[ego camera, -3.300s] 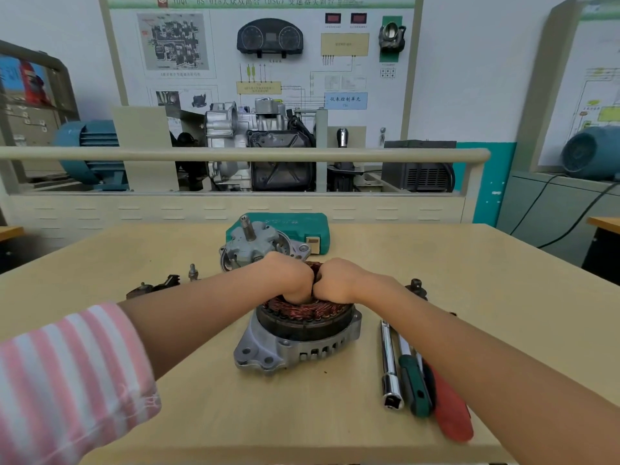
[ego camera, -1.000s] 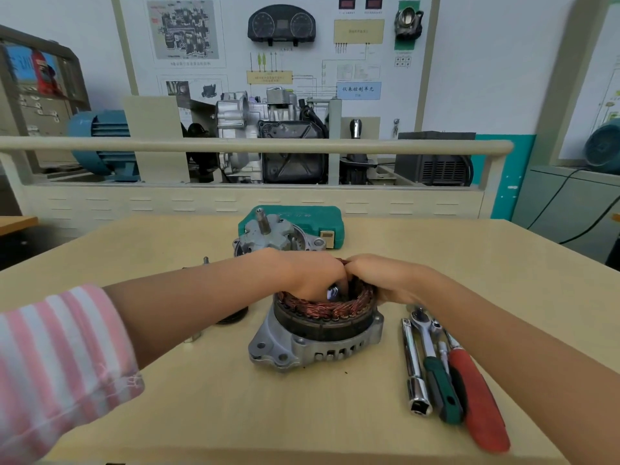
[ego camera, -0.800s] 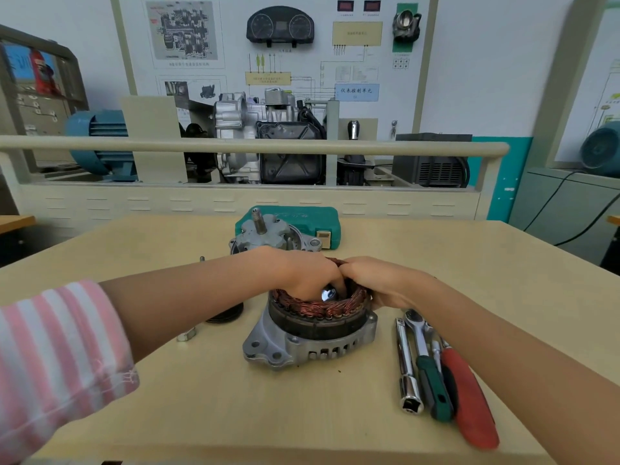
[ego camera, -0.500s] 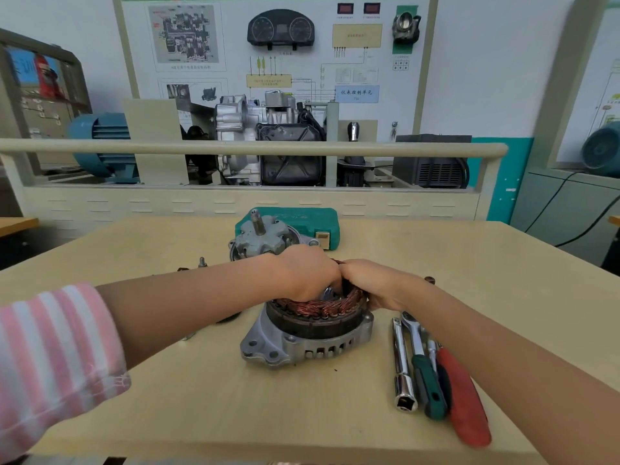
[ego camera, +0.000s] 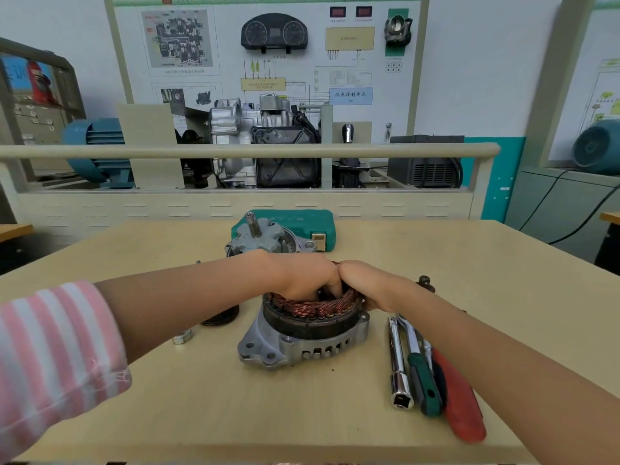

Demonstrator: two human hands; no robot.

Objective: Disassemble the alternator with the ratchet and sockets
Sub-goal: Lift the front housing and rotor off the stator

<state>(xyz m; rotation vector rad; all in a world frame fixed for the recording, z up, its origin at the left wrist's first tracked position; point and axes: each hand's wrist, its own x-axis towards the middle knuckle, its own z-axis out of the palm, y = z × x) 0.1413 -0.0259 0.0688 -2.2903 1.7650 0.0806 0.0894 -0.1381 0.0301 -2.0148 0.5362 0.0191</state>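
The alternator's rear housing [ego camera: 295, 347] stands mid-table with the stator [ego camera: 315, 312], a ring of copper windings, seated in its top. My left hand [ego camera: 302, 275] reaches over the ring's near-left side, its fingers curled down inside the windings. My right hand [ego camera: 372, 285] grips the ring's right rim, knuckles touching the left hand. What lies inside the ring is hidden by both hands. The rotor with the front housing [ego camera: 265, 238] stands behind. A chrome socket bar [ego camera: 399, 364] and a green-handled ratchet [ego camera: 422, 377] lie at the right.
A red-handled tool [ego camera: 461, 407] lies beside the ratchet. The green socket case [ego camera: 295, 223] sits at the back of the table. A black pulley [ego camera: 219, 317] and a nut [ego camera: 183, 337] lie left of the housing, a small part [ego camera: 426, 283] right of my right wrist.
Both hands have closed tighter together over the stator. The shiny part seen inside the ring a second ago is now covered. The housing stays in place.
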